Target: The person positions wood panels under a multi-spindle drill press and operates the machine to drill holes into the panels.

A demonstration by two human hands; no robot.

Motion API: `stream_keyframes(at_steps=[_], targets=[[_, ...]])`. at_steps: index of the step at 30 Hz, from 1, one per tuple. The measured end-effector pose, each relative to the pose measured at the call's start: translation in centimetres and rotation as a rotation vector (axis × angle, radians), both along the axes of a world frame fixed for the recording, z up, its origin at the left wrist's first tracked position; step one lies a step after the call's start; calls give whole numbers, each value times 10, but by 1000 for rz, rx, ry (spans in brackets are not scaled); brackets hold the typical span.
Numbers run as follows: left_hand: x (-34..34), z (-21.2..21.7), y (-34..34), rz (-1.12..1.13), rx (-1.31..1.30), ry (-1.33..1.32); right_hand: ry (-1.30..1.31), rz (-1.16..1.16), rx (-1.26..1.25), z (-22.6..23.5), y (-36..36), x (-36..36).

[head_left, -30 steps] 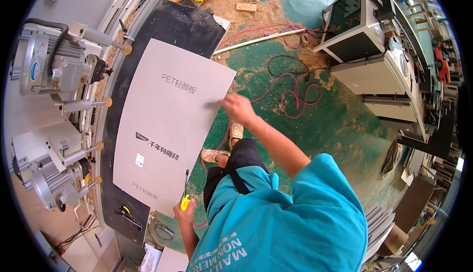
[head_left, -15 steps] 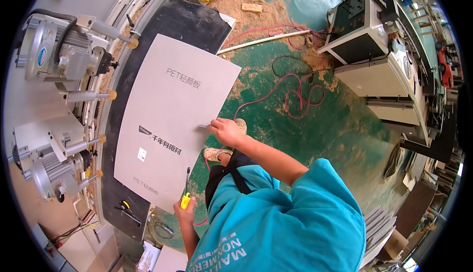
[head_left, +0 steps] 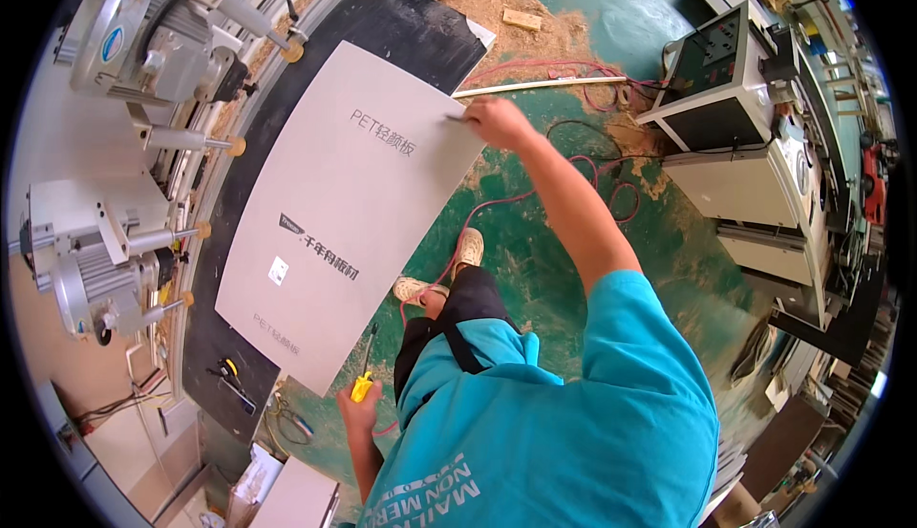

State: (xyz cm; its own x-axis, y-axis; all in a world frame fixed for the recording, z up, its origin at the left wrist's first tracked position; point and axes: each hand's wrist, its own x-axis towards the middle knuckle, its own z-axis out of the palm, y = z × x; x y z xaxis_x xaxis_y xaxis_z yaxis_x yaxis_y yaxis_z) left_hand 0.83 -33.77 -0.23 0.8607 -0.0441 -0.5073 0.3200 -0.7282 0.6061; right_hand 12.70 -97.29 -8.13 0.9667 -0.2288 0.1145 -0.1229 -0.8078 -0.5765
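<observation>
A large pale-grey panel (head_left: 325,184) with dark printing and a small white label lies on a black machine table (head_left: 392,36). My right hand (head_left: 501,124) is at the panel's far right edge, its fingers closed on a small flat grey piece (head_left: 455,117) whose kind I cannot make out. Low by my left side, my left hand (head_left: 358,409) grips a yellow-handled air blow gun (head_left: 362,387) with a long thin dark nozzle, near the panel's closest corner. A red hose (head_left: 497,201) trails over the floor and shows again beside my left wrist.
Motor units (head_left: 158,45) with rods line the table's left side. A yellow-and-black tool (head_left: 229,370) lies on its near end. Sawdust and a wood offcut (head_left: 522,20) are on the green floor beyond. A control cabinet (head_left: 712,55) stands at right.
My right hand has slid away from me along the panel's right edge with the grey piece. My left hand still holds the blow gun low. The view has shifted slightly.
</observation>
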Motion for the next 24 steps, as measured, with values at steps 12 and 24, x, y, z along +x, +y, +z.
stream_keyframes(at_steps=[12, 24], targets=[[21, 38, -37, -19, -64, 48, 66, 433, -481, 27, -32, -38], [32, 20, -4, -166, -38, 10, 11, -167, -271, 5, 79, -55]])
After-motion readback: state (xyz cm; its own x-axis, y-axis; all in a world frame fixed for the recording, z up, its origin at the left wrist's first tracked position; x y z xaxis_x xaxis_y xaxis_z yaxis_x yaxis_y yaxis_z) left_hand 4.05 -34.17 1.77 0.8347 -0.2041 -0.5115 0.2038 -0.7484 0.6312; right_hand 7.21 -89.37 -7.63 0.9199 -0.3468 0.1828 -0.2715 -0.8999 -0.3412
